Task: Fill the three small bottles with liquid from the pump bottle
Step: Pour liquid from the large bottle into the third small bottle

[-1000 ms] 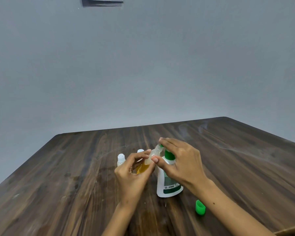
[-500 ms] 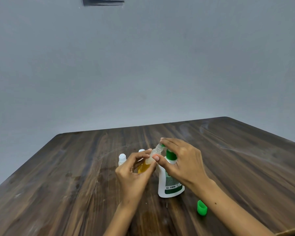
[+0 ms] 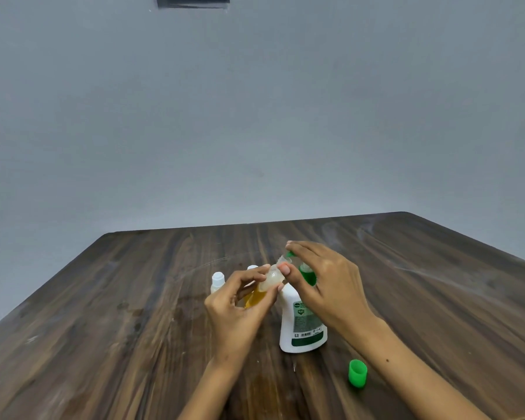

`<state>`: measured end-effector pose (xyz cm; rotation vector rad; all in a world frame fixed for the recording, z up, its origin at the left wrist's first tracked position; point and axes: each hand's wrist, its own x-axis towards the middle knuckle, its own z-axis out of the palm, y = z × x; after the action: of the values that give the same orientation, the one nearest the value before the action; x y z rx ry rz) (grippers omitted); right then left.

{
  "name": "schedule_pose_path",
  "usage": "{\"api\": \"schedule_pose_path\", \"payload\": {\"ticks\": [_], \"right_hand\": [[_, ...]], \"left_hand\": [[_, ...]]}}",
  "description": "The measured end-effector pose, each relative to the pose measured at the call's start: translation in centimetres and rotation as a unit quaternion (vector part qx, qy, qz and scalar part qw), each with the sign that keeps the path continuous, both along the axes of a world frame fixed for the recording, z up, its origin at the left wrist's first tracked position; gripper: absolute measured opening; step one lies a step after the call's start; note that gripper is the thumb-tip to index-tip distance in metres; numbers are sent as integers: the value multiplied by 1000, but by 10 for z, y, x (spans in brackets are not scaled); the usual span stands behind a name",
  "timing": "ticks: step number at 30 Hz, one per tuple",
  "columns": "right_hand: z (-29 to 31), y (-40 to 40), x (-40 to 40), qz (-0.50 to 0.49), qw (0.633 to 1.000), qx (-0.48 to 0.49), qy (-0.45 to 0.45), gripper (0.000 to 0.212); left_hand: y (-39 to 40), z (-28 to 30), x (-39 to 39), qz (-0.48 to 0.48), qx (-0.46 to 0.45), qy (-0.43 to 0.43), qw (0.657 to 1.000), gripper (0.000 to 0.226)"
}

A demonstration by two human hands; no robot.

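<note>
A white pump bottle (image 3: 302,322) with a green pump and green label stands on the wooden table (image 3: 134,313). My right hand (image 3: 325,283) lies over its pump head, fingers curled round it, thumb by the spout. My left hand (image 3: 240,307) grips a small clear bottle (image 3: 264,289) holding yellow liquid, tilted with its mouth up at the spout. Behind my left hand stand two more small bottles with white caps, one (image 3: 217,281) in plain sight, the other (image 3: 251,268) mostly hidden.
A loose green cap (image 3: 357,373) lies on the table to the right of the pump bottle, near my right forearm. A grey wall rises behind the table's far edge.
Both hands and the bottles stay almost where they were. The small bottle remains held at the spout. The view has shifted very slightly.
</note>
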<state>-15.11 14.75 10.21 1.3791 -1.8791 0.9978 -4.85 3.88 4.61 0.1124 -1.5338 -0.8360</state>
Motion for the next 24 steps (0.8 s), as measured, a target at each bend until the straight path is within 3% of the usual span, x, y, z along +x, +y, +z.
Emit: {"api": "schedule_pose_path", "payload": {"ticks": [18,24], "right_hand": [[-9,1,-1,19,1000,9,-16,84],[3,4,-6,27,1000,12,10,83]], "left_hand": [[2,3,2,-7,6,6,1000,33],[0,-1,-3,7,1,9,1000,21]]}}
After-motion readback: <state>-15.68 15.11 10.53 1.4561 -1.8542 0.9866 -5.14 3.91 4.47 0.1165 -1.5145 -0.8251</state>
